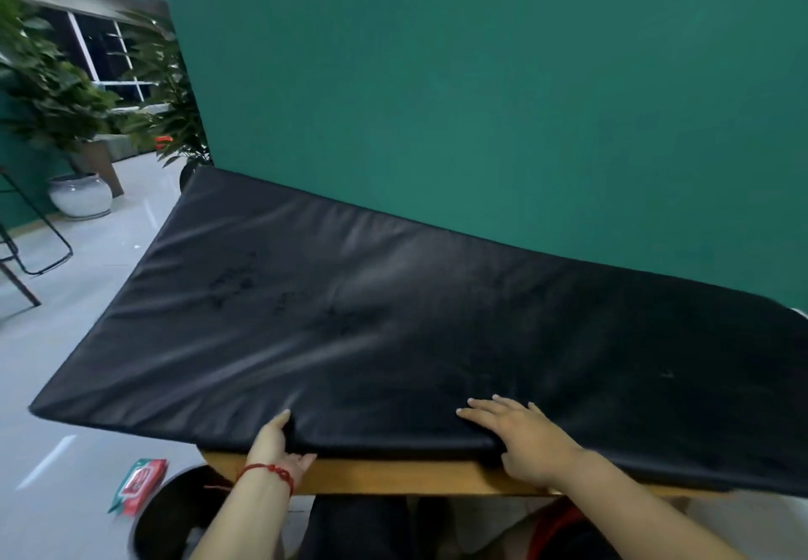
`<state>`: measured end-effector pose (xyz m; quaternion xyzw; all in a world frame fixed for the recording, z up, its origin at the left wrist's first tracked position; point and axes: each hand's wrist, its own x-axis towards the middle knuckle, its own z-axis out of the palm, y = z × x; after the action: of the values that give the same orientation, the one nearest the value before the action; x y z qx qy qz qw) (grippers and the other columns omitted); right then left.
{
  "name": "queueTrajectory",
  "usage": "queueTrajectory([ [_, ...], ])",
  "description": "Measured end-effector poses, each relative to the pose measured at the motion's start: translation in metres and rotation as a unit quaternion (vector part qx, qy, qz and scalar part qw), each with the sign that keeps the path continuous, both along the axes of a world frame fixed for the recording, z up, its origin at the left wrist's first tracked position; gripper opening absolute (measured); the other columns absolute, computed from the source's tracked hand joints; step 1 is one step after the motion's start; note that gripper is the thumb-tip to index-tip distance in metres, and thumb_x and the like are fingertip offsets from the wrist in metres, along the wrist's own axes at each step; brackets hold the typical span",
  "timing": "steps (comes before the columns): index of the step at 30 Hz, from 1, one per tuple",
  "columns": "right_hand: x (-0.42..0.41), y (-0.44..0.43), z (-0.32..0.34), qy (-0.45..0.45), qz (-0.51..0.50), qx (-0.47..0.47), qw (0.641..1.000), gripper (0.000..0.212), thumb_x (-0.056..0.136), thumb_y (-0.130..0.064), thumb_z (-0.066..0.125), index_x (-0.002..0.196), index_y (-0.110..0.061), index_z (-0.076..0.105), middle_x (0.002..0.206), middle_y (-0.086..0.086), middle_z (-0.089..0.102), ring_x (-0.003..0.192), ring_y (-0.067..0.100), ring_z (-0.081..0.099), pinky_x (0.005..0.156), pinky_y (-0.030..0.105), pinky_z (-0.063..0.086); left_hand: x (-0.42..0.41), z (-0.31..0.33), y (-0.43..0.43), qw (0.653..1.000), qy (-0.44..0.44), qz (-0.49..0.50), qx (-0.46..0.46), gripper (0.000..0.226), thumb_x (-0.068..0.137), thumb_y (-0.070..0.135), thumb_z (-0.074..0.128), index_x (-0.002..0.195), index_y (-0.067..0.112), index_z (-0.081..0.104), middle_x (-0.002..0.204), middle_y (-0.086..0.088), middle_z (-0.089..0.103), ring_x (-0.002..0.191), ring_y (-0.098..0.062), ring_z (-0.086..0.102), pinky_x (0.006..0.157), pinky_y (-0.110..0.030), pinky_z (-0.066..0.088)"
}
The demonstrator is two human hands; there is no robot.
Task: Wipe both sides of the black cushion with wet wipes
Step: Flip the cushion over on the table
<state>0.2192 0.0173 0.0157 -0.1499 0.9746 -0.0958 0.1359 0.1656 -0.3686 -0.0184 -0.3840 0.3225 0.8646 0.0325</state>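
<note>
Black cushion [415, 332] on wooden bench [393, 478], left hand [280, 441] gripping near edge, right hand [520, 437] flat on top

A long black leatherette cushion [393, 319] lies flat on a wooden bench [393, 476].
Creased and glossy, it overhangs at left; a red-and-green wet-wipes packet [140, 483] lies on the floor below.

A wooden table [393, 478] holds the big black cushion [393, 319], which covers its top and sticks out past the left end.
</note>
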Motion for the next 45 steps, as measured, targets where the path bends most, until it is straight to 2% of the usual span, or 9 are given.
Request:
queueTrajectory([
  [5,0.009,0.034,0.001,0.013,-0.037,-0.015,0.999,0.096,0.08,-0.008,0.047,0.14,-0.079,0.025,0.165,-0.03,0.032,0.157,0.007,0.027,0.125,0.054,0.03,0.01,-0.006,0.011,1.0,0.011,0.006,-0.008,0.027,0.1,0.017,0.069,0.125,0.012,0.059,0.138,-0.02,0.062,0.127,-0.039,0.061,0.11,-0.055,0.05],
  [11,0.019,0.074,0.004,0.013,-0.082,-0.029,0.996,0.085,0.079,-0.006,0.051,0.131,-0.072,0.039,0.149,-0.033,0.047,0.135,0.001,0.049,0.111,0.02,0.039,0.021,-0.027,0.045,0.998,0.0,-0.065,-0.026,0.044,0.096,0.02,0.076,0.135,0.007,0.061,0.129,-0.022,0.068,0.116,-0.039,0.067,0.096,-0.053,0.058],
  [19,0.018,0.102,0.037,-0.118,-0.171,0.035,0.977,0.059,0.085,-0.017,0.051,0.138,-0.042,0.053,0.141,-0.012,0.051,0.121,0.015,0.055,0.098,0.029,0.044,0.06,-0.021,0.118,0.992,-0.006,-0.129,0.0,0.048,0.09,0.017,0.083,0.129,0.011,0.055,0.125,-0.026,0.067,0.114,-0.044,0.068,0.092,-0.06,0.06],
  [26,-0.022,0.029,0.023,-0.051,-0.124,-0.018,0.991,0.061,0.1,-0.041,0.054,0.159,-0.041,0.038,0.166,-0.011,0.033,0.149,0.023,0.036,0.12,0.045,0.038,0.086,-0.005,0.125,0.959,-0.01,-0.269,-0.087,0.044,0.093,0.039,0.079,0.119,0.008,0.061,0.113,-0.025,0.074,0.096,-0.037,0.078,0.088,-0.053,0.063],
  [31,-0.036,-0.024,-0.001,-0.033,-0.088,-0.025,0.995,0.065,0.105,-0.057,0.044,0.165,-0.046,0.022,0.177,-0.015,0.005,0.164,0.025,0.0,0.129,0.057,0.012,0.1,0.013,0.098,0.864,0.006,-0.384,-0.326,0.063,0.104,0.057,0.052,0.094,0.001,0.08,0.083,-0.014,0.079,0.078,-0.026,0.079,0.072,-0.036,0.064],
  [35,-0.038,-0.038,-0.026,-0.014,-0.114,-0.029,0.993,0.069,0.103,-0.072,0.031,0.166,-0.05,0.013,0.176,-0.019,-0.006,0.164,0.023,-0.01,0.129,0.06,-0.003,0.078,0.011,0.047,0.801,0.108,-0.237,-0.539,0.046,0.106,0.041,0.056,0.076,0.013,0.076,0.066,-0.006,0.074,0.06,-0.022,0.071,0.061,-0.035,0.058],
  [39,-0.026,-0.037,-0.053,0.026,-0.126,-0.005,0.992,0.071,0.102,-0.075,0.018,0.166,-0.05,0.001,0.176,-0.017,-0.012,0.162,0.021,-0.017,0.128,0.061,-0.008,0.043,-0.002,-0.017,0.607,0.145,-0.194,-0.757,0.014,0.1,0.042,0.061,0.106,0.033,0.068,0.112,0.01,0.071,0.11,-0.019,0.066,0.095,-0.042,0.056],
  [41,-0.018,-0.036,-0.057,0.037,-0.126,-0.003,0.991,0.073,0.101,-0.077,0.019,0.167,-0.049,0.003,0.176,-0.018,-0.009,0.163,0.02,-0.015,0.128,0.061,-0.007,0.031,-0.017,-0.039,0.516,0.095,-0.252,-0.813,0.04,0.1,0.051,0.057,0.136,0.034,0.059,0.148,0.006,0.056,0.14,-0.023,0.047,0.115,-0.048,0.042],
  [45,-0.014,-0.036,-0.058,0.068,-0.136,-0.007,0.988,0.073,0.099,-0.079,0.024,0.165,-0.05,0.013,0.175,-0.019,0.004,0.163,0.019,-0.005,0.128,0.062,0.0,0.024,-0.033,-0.053,0.457,0.014,-0.35,-0.818,0.065,0.103,0.069,0.028,0.163,0.044,0.021,0.175,0.005,0.012,0.162,-0.03,0.002,0.127,-0.061,0.006],
])
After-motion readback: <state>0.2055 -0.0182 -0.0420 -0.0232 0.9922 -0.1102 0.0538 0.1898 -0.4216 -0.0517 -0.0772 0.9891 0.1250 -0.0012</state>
